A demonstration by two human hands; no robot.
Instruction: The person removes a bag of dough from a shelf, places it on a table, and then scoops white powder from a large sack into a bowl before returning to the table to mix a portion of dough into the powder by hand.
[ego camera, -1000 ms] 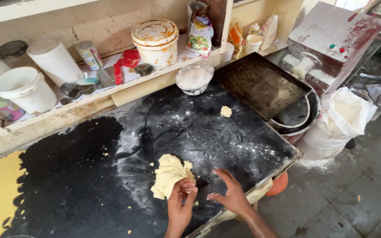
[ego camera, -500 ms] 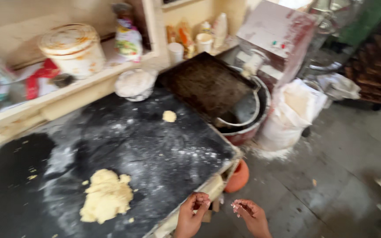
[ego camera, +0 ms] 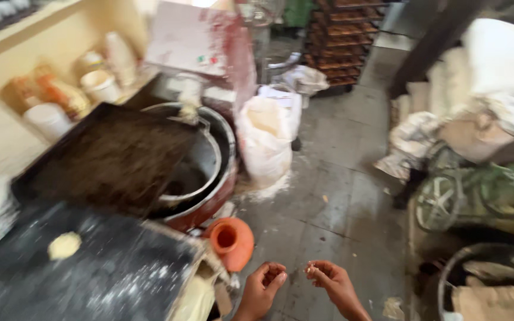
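A grey concrete floor (ego camera: 340, 178) fills the centre of the blurred frame. At lower left lies a black floured worktop (ego camera: 90, 273), above it a dark baking tray (ego camera: 108, 157) over a metal bowl (ego camera: 194, 166). A white flour sack (ego camera: 266, 139) stands mid-frame, an orange clay pot (ego camera: 230, 241) below it. At bottom centre, left hand (ego camera: 264, 285) and right hand (ego camera: 328, 279) hover with fingers curled, dough bits stuck on; a small dough piece (ego camera: 65, 245) sits lower left.

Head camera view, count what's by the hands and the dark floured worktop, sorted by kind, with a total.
Hands: 2, the left hand and the right hand, both empty over the floor
Orange clay pots: 1
Small dough pieces on the worktop: 1
Dark baking trays: 1
White sacks: 1
Total: 6
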